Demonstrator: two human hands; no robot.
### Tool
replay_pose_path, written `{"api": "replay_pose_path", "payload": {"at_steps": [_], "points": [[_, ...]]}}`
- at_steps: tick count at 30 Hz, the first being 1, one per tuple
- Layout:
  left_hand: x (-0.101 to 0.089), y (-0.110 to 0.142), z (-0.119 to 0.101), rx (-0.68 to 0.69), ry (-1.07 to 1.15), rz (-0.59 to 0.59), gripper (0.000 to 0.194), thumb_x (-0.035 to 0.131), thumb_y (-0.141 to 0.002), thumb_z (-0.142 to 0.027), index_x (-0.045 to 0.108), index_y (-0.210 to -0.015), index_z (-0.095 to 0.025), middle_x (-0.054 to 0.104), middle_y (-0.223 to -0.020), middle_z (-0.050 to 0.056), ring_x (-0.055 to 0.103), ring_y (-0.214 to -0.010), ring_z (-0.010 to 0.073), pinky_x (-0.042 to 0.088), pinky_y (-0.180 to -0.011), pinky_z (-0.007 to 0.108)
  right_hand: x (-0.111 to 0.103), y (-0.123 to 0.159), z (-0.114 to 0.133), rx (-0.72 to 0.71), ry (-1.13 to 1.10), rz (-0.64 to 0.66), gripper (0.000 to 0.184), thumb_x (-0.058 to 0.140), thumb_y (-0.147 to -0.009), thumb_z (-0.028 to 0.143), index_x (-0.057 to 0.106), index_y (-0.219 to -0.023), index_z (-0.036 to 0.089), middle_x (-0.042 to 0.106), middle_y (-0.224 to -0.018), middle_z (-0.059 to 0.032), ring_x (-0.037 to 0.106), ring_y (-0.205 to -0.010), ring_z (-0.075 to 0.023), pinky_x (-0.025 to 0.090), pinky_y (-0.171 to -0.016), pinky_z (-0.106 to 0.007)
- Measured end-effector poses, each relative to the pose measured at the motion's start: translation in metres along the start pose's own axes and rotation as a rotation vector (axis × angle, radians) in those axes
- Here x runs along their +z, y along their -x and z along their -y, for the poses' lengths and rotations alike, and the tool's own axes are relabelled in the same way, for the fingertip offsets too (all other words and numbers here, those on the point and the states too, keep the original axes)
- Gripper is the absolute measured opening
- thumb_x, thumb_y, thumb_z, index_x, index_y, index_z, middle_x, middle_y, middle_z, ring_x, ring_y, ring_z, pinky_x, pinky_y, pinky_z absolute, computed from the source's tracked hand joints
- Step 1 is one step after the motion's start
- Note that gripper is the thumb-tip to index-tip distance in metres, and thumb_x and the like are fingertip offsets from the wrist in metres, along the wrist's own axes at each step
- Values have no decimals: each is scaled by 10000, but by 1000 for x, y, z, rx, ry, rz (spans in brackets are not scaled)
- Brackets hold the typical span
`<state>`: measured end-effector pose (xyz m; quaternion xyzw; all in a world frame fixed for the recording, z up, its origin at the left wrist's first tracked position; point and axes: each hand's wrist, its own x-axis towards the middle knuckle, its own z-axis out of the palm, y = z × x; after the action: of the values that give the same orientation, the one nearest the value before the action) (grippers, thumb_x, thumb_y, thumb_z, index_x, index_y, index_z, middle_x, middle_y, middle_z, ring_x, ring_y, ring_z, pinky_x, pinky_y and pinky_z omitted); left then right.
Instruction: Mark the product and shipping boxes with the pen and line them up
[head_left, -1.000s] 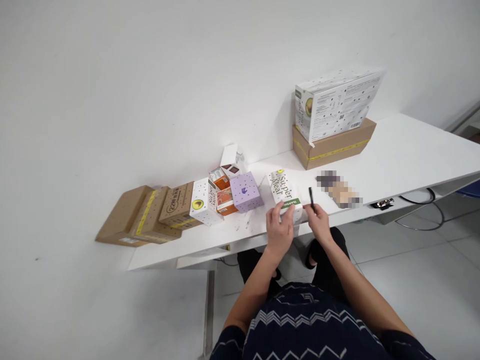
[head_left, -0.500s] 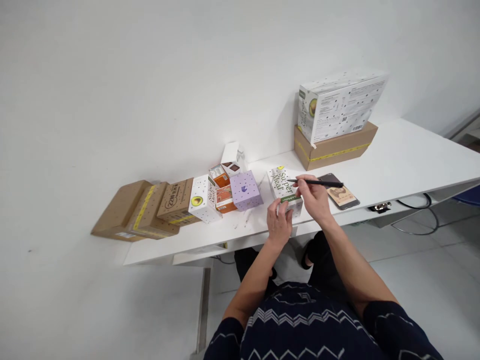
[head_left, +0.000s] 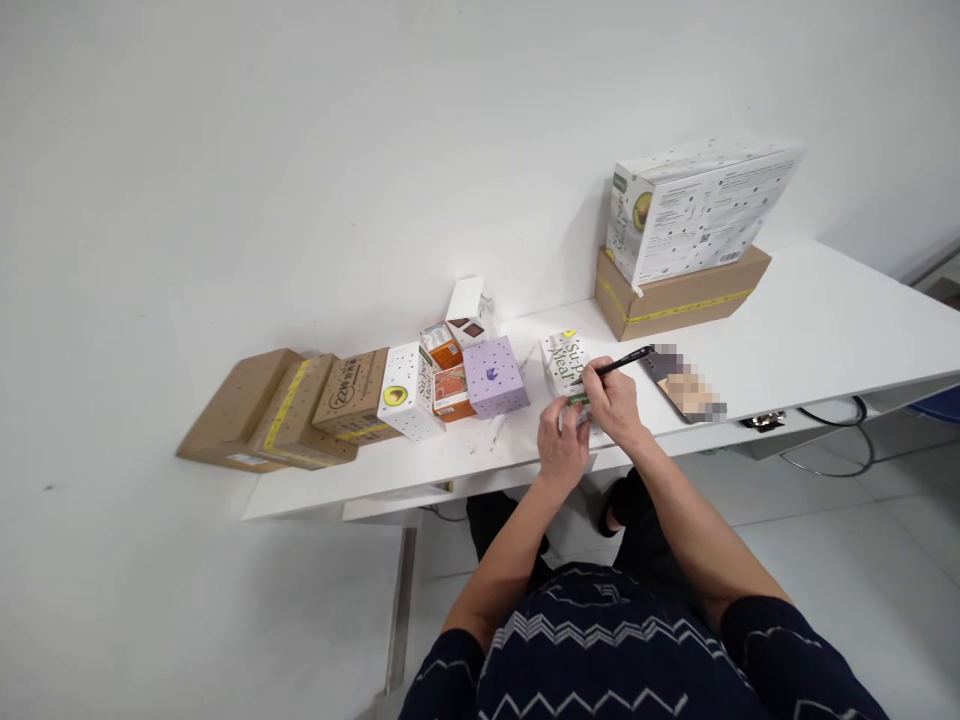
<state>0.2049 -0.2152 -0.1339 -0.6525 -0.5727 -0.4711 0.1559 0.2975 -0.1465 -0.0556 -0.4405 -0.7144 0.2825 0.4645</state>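
A black pen [head_left: 628, 359] was pinched slantwise in the right hand [head_left: 613, 400], its tip at the white box [head_left: 558, 372], which was held on the table [head_left: 420, 465] by the left hand [head_left: 562, 445], presumably against slipping.

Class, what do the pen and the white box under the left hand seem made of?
Pen: probably plastic, from its smooth black barrel; metal is possible. White box: likely card, from its flat printed faces and straight edges; gloss is unclear.
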Motion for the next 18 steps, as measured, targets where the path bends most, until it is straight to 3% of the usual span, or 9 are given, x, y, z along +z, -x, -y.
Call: {"api": "replay_pose_path", "payload": {"at_steps": [18], "points": [[2, 0, 3, 9, -28, -10, 355, 474, -913, -266, 412, -1258, -207, 464, -1204, 140, 519, -1119, 237, 511, -868, 385, 2, -3, -2, -38, 75, 63, 256, 359, -899, 401, 514, -806, 220, 564, -626, -15, 529, -578, -163, 396, -606, -267]]}}
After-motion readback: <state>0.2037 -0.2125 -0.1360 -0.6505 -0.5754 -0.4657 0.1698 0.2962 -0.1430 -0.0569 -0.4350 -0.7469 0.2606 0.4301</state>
